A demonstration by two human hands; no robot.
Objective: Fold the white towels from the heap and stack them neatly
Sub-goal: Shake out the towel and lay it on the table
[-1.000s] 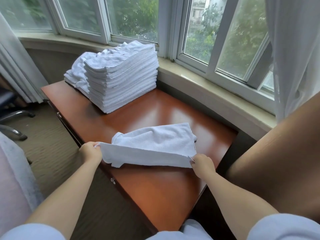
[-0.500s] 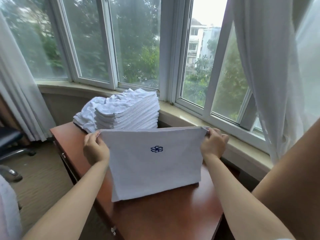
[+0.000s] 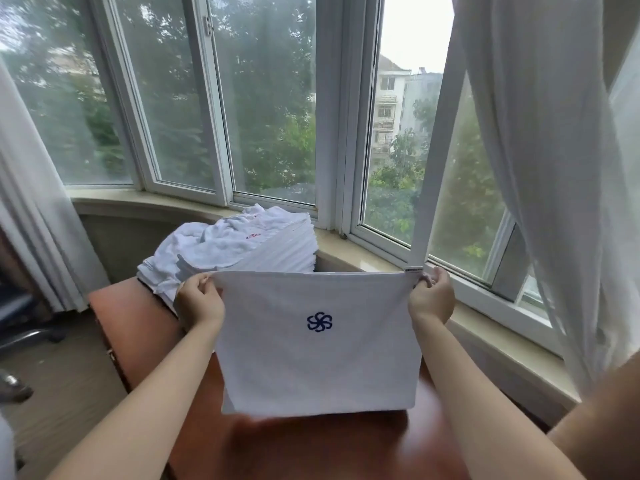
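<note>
A white towel [image 3: 318, 362] with a small blue flower emblem hangs spread flat in the air in front of me, above the wooden table [image 3: 145, 327]. My left hand [image 3: 199, 303] pinches its top left corner and my right hand [image 3: 431, 296] pinches its top right corner, where a small label sticks up. The towel's lower edge hangs just over the tabletop. Behind it, at the table's far end by the window, stands a tall stack of folded white towels [image 3: 277, 247], with looser white towels [image 3: 173, 254] heaped against its left side.
A window sill [image 3: 485, 327] runs along the far and right side of the table, with window frames above it. White curtains [image 3: 540, 168] hang at the right and at the left. An office chair base [image 3: 20, 337] stands on the carpet to the left.
Both hands have lifted the towel off the table by its corners and raised it until it hangs spread out. My view has tilted up toward the window.
</note>
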